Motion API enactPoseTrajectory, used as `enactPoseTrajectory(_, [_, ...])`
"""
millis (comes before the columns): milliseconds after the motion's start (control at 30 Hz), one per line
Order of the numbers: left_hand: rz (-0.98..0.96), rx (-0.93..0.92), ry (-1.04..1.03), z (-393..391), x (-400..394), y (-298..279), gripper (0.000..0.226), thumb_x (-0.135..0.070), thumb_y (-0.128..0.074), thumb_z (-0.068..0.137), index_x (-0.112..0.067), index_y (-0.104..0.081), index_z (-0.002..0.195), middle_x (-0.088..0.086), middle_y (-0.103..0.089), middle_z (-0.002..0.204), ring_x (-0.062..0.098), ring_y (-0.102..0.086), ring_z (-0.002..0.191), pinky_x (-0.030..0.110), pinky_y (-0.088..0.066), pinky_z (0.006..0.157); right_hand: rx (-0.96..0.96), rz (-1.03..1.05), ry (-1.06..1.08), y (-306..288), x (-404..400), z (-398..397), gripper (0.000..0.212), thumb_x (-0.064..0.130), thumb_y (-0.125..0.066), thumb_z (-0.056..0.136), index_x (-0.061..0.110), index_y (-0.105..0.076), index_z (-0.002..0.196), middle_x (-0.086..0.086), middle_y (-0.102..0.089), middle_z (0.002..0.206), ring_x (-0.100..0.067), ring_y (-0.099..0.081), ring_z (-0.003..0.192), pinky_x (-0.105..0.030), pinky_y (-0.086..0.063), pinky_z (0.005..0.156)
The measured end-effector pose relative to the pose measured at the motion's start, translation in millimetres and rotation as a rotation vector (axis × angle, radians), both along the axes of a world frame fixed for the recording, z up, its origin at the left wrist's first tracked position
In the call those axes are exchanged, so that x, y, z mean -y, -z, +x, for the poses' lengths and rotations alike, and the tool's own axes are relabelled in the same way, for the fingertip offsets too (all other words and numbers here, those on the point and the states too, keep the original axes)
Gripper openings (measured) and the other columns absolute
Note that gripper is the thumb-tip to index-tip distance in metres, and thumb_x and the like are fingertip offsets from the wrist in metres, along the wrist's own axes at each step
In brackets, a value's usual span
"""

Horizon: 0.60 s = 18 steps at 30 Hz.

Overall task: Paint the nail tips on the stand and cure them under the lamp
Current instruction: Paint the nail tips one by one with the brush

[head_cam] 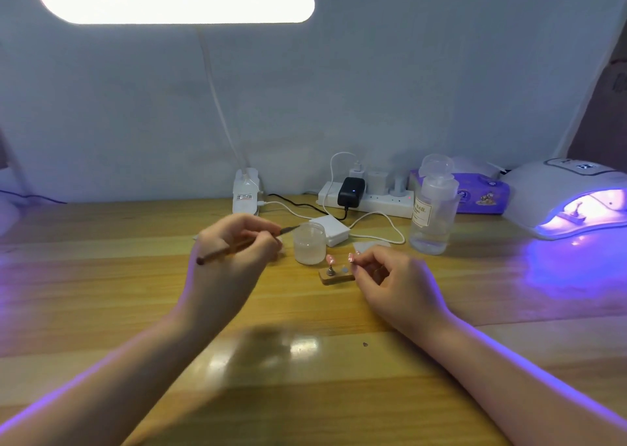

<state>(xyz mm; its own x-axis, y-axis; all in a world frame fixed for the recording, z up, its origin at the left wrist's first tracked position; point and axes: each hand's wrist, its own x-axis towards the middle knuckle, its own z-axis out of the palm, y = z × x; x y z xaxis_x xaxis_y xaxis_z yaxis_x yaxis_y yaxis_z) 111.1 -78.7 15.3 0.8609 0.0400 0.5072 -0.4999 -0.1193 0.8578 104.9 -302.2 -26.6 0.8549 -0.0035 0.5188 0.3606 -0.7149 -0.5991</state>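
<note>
The worktop (101, 293) has open room in front; its back is crowded with cables and a bottle (431, 208). The lamp (570, 198) glows at far right, mouth facing left, a clear path to it. The stand (336, 277), small, wooden and likely light, sits between the hands beside a jar (309, 243). The left hand (234, 252) grips a brush (237, 245). The right hand (390, 272) pinches a nail tip (351, 258); another tip (329, 259) stands on its post. Tips look thin and slick, so take them by the post.
</note>
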Motion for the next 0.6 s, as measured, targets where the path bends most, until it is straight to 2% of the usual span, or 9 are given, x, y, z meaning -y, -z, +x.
enactPoseTrajectory(133, [0.034, -0.053, -0.077, 16, -6, -20, 0.014, -0.023, -0.06, 0.069, -0.026, -0.074, 0.07, 0.001, -0.071, 0.064, 0.008, -0.067, 0.057, 0.015, -0.05, 0.053, -0.01, -0.008, -0.007, 1, -3, -1, 0.006, 0.022, -0.067, 0.084, 0.024, -0.071, 0.089, 0.015, -0.064, 0.072, -0.006, -0.06, 0.067, -0.034, -0.053, 0.065])
enactPoseTrajectory(300, [0.259, -0.074, -0.107, 46, 4, -37, 0.012, -0.01, -0.062, 0.084, -0.017, -0.069, 0.076, -0.001, -0.071, 0.064, 0.009, -0.068, 0.061, 0.021, -0.052, 0.057, -0.029, -0.018, -0.015, 2, -4, 0, 0.007, 0.023, -0.066, 0.085, 0.025, -0.071, 0.09, 0.015, -0.063, 0.073, -0.006, -0.06, 0.068, -0.033, -0.052, 0.066])
enactPoseTrajectory(400, [0.418, -0.111, -0.12, 61, 17, -47, 0.009, -0.011, -0.062, 0.082, -0.014, -0.066, 0.075, 0.0, -0.071, 0.063, 0.014, -0.07, 0.064, 0.028, -0.058, 0.06, -0.022, -0.005, 0.001, 2, -3, 0, 0.006, 0.022, -0.066, 0.084, 0.024, -0.071, 0.088, 0.017, -0.061, 0.068, -0.005, -0.058, 0.065, -0.031, -0.051, 0.064])
enactPoseTrajectory(467, [0.571, -0.154, -0.102, 66, 26, -51, 0.01, -0.012, -0.062, 0.083, -0.012, -0.067, 0.074, 0.002, -0.071, 0.065, 0.015, -0.07, 0.066, 0.026, -0.059, 0.062, -0.018, -0.011, 0.002, 2, -3, -1, 0.006, 0.022, -0.066, 0.084, 0.024, -0.071, 0.088, 0.017, -0.061, 0.068, -0.005, -0.058, 0.065, -0.03, -0.051, 0.063])
enactPoseTrajectory(600, [0.748, -0.172, -0.123, 69, 41, -51, 0.012, -0.014, -0.062, 0.084, -0.007, -0.069, 0.078, 0.008, -0.071, 0.077, 0.019, -0.065, 0.073, 0.03, -0.054, 0.066, -0.014, -0.02, -0.003, 3, -1, 0, 0.007, 0.022, -0.066, 0.085, 0.024, -0.071, 0.089, 0.015, -0.062, 0.07, -0.005, -0.059, 0.066, -0.03, -0.051, 0.063])
